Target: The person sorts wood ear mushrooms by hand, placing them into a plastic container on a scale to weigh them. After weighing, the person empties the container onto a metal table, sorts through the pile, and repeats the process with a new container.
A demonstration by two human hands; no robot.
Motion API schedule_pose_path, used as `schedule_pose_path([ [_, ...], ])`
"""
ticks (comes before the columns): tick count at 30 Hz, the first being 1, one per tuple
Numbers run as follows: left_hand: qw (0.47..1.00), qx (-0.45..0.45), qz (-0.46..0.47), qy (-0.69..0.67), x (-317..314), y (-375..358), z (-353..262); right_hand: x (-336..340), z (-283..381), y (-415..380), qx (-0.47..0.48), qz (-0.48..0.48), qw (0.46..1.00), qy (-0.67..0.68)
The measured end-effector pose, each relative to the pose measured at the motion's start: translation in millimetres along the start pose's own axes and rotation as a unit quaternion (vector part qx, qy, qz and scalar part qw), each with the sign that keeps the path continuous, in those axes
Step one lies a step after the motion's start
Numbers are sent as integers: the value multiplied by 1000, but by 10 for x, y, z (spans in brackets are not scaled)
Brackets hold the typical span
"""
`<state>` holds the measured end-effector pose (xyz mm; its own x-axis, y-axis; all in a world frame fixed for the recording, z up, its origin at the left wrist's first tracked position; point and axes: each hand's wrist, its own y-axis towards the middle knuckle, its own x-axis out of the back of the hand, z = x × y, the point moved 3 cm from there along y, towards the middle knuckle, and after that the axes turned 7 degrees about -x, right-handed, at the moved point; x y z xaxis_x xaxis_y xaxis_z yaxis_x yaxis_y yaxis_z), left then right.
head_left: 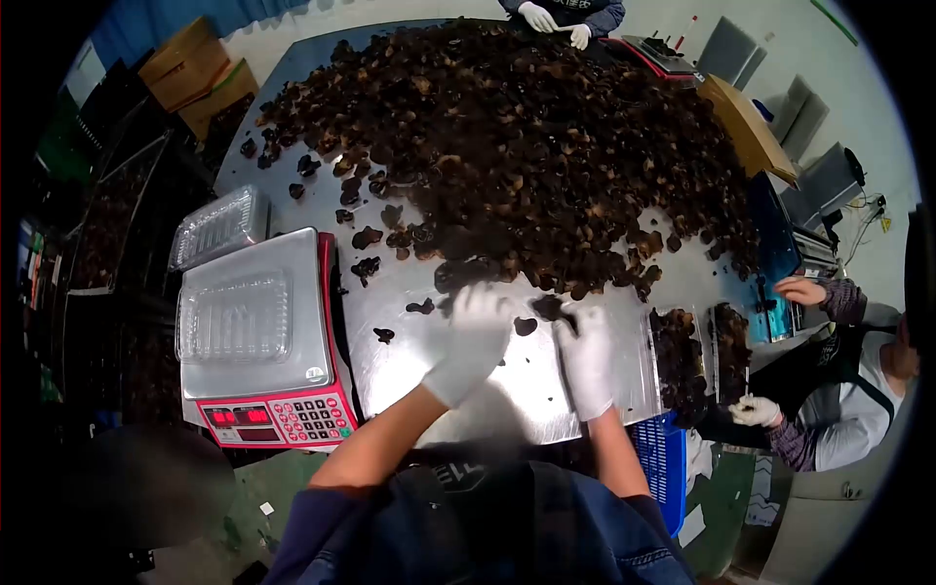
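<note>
A large heap of dark brown wood ear mushrooms (507, 156) covers much of the metal table (400, 380). My left hand (478, 331), in a white glove, is over the heap's near edge, its fingers smeared by motion. Beside it on the right, my gloved right hand (588, 361) is low over the table with its fingers curled in. A dark wood ear mushroom (548, 307) is at its thumb and fingertips. Between my hands lies a single loose mushroom (526, 327), and a few more are scattered to the left.
On the left, a red scale (263, 419) bears a clear plastic tray (236, 317); another tray (222, 229) is behind it. Filled trays (680, 361) stand at the right edge, above a blue basket (660, 468). Co-workers are at the far side (556, 18) and right (848, 390).
</note>
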<state>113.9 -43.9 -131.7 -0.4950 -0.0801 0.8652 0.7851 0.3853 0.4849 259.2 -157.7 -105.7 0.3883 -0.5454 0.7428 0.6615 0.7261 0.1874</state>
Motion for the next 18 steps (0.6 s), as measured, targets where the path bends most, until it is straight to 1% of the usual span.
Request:
schedule_pose_path([
  [2, 993, 74, 70, -54, 370, -147, 70, -343, 71, -276, 2, 148, 987, 61],
  [4, 994, 97, 46, -20, 551, -327, 100, -170, 503, -411, 90, 126, 983, 97],
  [5, 991, 120, 18, -60, 569, -435, 131, -148, 505, -404, 128, 93, 982, 101],
  [6, 991, 119, 22, -61, 598, -487, 134, -137, 433, -344, 124, 93, 983, 102],
  [8, 986, 145, -12, -85, 706, -579, 140, 4, 170, -139, 91, -51, 995, 3],
  [9, 978, 167, -11, -123, 676, -631, 166, 90, 74, 16, 41, -108, 993, -2],
  [10, 978, 165, -13, -124, 657, -638, 182, 174, -15, 194, -7, -164, 986, -6],
  [12, 971, 186, -14, -147, 632, -678, 205, 174, -265, 487, -75, -155, 985, -26],
  [13, 971, 189, -14, -146, 617, -705, 216, 80, -449, 586, -77, -86, 992, -49],
  [14, 972, 187, -22, -144, 595, -712, 234, 93, -423, 608, -29, -81, 994, -66],
  [16, 971, 189, -32, -141, 582, -711, 252, 204, -399, 550, -25, -76, 995, -52],
  [17, 970, 194, -30, -142, 580, -724, 249, 248, -401, 472, -8, -88, 996, -18],
  [18, 969, 199, -29, -144, 572, -734, 242, 267, -418, 362, -36, -66, 996, -44],
])
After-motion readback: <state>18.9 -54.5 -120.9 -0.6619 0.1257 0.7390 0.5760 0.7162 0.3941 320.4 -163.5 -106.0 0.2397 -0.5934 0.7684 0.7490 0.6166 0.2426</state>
